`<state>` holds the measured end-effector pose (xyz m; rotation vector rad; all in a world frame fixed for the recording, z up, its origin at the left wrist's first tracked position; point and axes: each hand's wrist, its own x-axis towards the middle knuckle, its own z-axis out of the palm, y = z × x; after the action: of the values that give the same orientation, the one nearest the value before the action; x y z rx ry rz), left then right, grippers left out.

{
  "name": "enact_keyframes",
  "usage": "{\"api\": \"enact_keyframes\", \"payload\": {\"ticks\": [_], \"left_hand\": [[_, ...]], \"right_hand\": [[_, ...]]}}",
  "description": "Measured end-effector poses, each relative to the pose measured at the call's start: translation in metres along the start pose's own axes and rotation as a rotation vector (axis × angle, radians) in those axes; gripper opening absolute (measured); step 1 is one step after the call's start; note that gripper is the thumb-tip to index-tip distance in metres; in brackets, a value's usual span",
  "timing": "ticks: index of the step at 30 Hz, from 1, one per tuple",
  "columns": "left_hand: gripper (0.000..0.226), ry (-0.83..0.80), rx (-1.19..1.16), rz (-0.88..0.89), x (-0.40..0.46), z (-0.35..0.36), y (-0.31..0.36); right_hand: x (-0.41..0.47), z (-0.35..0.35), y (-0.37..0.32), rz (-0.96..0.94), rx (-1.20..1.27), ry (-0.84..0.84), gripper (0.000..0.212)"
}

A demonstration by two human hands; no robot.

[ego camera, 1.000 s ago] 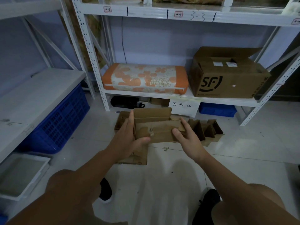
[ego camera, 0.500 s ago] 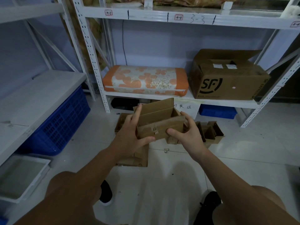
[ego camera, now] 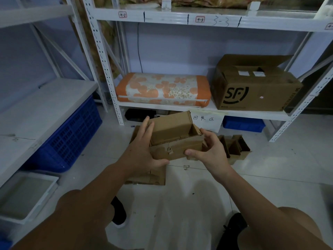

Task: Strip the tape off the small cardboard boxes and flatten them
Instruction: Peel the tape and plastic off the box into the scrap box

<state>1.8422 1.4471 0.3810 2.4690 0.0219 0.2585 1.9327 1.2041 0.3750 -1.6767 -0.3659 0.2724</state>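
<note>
A: What sits at the far left?

B: A white tray (ego camera: 27, 197) on the floor, and behind it a blue crate (ego camera: 72, 139) tucked under a grey shelf (ego camera: 39, 105).

A: And the person's left hand (ego camera: 142, 154)?

B: It grips the left end of the small cardboard box (ego camera: 175, 139), thumb curled under the front face, fingers laid up along the end wall.

A: How does the box stand?

B: Held in the air between both hands, above the floor, its top open and one flap (ego camera: 171, 123) raised at the back. A scrap of tape (ego camera: 169, 149) clings to the front face.

A: What lies below it?

B: Flattened cardboard (ego camera: 153, 177) on the floor, partly hidden by the left wrist.

A: The right hand (ego camera: 210, 150)?

B: It holds the right end, thumb pressed on the lower front edge, fingers curled round the corner.

A: Further right?

B: More small boxes (ego camera: 234, 148) on the floor, open. On the rack above, an orange flowered cushion (ego camera: 162, 90) and a big SF carton (ego camera: 252, 87).
</note>
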Motion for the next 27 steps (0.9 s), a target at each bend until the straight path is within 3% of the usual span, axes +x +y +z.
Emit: {"api": "enact_keyframes", "payload": {"ticks": [4, 8, 16, 27], "left_hand": [[0.129, -0.051, 0.067, 0.031, 0.001, -0.007, 0.001], [0.123, -0.078, 0.086, 0.057, 0.000, -0.006, 0.002], [0.124, -0.125, 0.037, 0.081, 0.004, -0.009, -0.002], [0.101, -0.113, 0.121, 0.113, 0.005, -0.018, -0.002]], "right_hand": [[-0.001, -0.004, -0.009, -0.024, -0.110, -0.063, 0.092], [0.000, -0.007, -0.012, -0.002, -0.165, -0.183, 0.111], [-0.001, -0.006, -0.014, -0.062, -0.177, -0.152, 0.111], [-0.001, -0.006, -0.015, -0.080, -0.162, -0.171, 0.111]]}}
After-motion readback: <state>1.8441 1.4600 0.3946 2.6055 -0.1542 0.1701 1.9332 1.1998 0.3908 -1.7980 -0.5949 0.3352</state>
